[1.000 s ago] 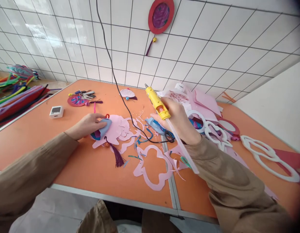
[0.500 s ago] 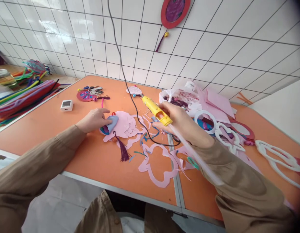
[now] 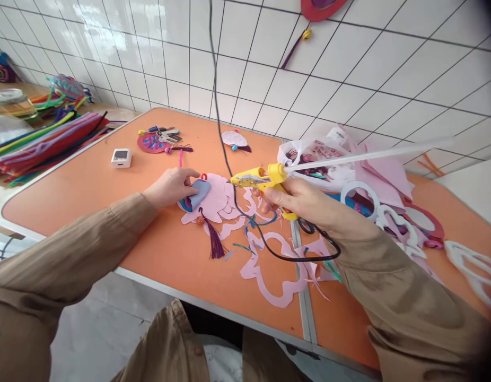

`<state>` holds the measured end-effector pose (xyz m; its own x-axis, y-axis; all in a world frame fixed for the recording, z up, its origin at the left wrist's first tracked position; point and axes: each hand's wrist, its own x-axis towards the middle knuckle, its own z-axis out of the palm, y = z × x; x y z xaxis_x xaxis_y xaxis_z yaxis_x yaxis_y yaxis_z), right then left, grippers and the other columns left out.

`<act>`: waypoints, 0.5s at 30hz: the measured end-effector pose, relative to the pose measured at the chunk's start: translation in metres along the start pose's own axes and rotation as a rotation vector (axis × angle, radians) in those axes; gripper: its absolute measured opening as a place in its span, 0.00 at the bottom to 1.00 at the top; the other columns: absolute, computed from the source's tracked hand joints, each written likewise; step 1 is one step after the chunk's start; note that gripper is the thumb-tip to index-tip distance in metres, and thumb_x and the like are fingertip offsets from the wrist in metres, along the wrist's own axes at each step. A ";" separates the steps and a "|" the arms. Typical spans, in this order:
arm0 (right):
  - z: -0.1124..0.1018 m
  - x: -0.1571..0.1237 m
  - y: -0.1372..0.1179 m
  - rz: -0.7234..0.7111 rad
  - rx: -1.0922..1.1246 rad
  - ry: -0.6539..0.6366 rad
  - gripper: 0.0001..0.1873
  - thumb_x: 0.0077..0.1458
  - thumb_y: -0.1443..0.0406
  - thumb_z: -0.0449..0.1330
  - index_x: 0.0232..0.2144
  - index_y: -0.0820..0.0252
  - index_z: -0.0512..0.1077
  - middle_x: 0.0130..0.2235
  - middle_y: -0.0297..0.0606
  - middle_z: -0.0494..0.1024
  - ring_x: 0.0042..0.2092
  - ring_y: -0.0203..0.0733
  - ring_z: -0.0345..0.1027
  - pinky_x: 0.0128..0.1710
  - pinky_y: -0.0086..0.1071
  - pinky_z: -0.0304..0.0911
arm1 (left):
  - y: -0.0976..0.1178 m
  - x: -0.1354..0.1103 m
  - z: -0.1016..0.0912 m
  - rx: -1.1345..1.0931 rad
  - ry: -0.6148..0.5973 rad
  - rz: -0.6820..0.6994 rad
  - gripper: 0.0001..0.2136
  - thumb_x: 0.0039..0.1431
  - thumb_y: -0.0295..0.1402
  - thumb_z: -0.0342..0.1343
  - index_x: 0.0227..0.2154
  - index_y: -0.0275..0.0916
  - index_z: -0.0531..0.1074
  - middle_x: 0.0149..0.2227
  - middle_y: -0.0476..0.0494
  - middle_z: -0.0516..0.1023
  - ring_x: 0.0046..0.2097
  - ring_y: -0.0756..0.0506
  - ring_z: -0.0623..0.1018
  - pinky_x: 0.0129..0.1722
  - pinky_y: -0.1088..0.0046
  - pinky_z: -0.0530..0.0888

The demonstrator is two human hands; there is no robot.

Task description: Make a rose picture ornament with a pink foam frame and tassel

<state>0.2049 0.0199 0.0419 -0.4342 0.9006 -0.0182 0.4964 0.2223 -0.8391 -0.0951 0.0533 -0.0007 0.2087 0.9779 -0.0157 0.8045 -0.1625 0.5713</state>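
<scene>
My right hand point(image 3: 305, 200) grips a yellow glue gun point(image 3: 261, 178) held level, its nozzle pointing left toward a pink cloud-shaped foam piece point(image 3: 217, 199). A clear glue stick point(image 3: 368, 155) juts out behind it to the right. The gun's black cord point(image 3: 221, 106) runs up the wall and loops under my wrist. My left hand point(image 3: 172, 187) pinches a folded blue flap point(image 3: 200, 193) on the left edge of the pink piece. A purple tassel point(image 3: 214, 241) hangs from that piece toward me.
Pink foam offcuts point(image 3: 269, 276) lie on the orange table point(image 3: 90, 191). White foam rings point(image 3: 388, 215) and pink sheets point(image 3: 373, 175) pile at the right. A small white device point(image 3: 121, 157), a round ornament point(image 3: 152, 142) and pipe cleaners point(image 3: 38, 146) are at the left.
My right hand has swung the glue gun from pointing away to level, nozzle toward the pink piece. The view has shifted left and down. My left hand has stayed on the flap.
</scene>
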 end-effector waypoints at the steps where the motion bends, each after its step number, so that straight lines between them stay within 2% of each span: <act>1: -0.001 -0.001 0.001 0.016 0.006 0.019 0.26 0.55 0.41 0.64 0.29 0.57 0.76 0.27 0.39 0.81 0.30 0.43 0.75 0.27 0.33 0.69 | 0.001 -0.001 0.000 0.005 0.000 -0.002 0.23 0.53 0.38 0.60 0.52 0.37 0.80 0.32 0.45 0.80 0.33 0.45 0.77 0.38 0.69 0.72; 4: -0.004 -0.005 -0.001 0.009 0.034 0.101 0.29 0.56 0.39 0.63 0.31 0.59 0.76 0.29 0.42 0.81 0.30 0.43 0.75 0.29 0.35 0.70 | 0.004 -0.003 -0.001 0.014 -0.005 -0.013 0.23 0.54 0.37 0.60 0.52 0.37 0.80 0.33 0.45 0.80 0.34 0.44 0.77 0.39 0.69 0.73; 8: -0.002 -0.006 -0.001 -0.164 -0.020 0.275 0.29 0.59 0.41 0.62 0.21 0.57 0.71 0.30 0.44 0.80 0.31 0.44 0.74 0.34 0.40 0.72 | 0.003 -0.005 0.000 -0.037 0.013 -0.038 0.25 0.52 0.35 0.61 0.54 0.35 0.79 0.33 0.46 0.79 0.33 0.45 0.77 0.37 0.69 0.73; 10: -0.001 -0.003 0.001 -0.241 -0.027 0.401 0.26 0.60 0.43 0.62 0.21 0.55 0.70 0.27 0.41 0.78 0.31 0.45 0.73 0.36 0.42 0.72 | 0.002 -0.005 -0.003 -0.135 0.056 -0.047 0.26 0.49 0.34 0.62 0.53 0.35 0.79 0.32 0.47 0.78 0.32 0.46 0.76 0.35 0.70 0.73; 13: -0.005 0.001 0.002 -0.359 0.058 0.610 0.20 0.59 0.47 0.64 0.27 0.55 0.72 0.32 0.42 0.79 0.29 0.42 0.72 0.29 0.39 0.69 | 0.003 -0.008 -0.017 -0.356 0.107 -0.036 0.20 0.45 0.33 0.65 0.44 0.35 0.81 0.29 0.48 0.77 0.31 0.47 0.75 0.31 0.71 0.71; 15: -0.013 0.001 0.000 -0.382 0.134 0.717 0.17 0.60 0.49 0.64 0.33 0.56 0.72 0.39 0.43 0.80 0.27 0.38 0.71 0.24 0.35 0.63 | 0.003 -0.010 -0.032 -0.530 0.050 -0.051 0.13 0.45 0.34 0.67 0.36 0.35 0.81 0.28 0.47 0.77 0.29 0.47 0.75 0.28 0.73 0.69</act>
<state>0.2142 0.0252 0.0484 0.0531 0.8017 0.5954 0.2977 0.5564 -0.7757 -0.1127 0.0468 0.0278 0.1391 0.9900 -0.0225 0.4189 -0.0382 0.9072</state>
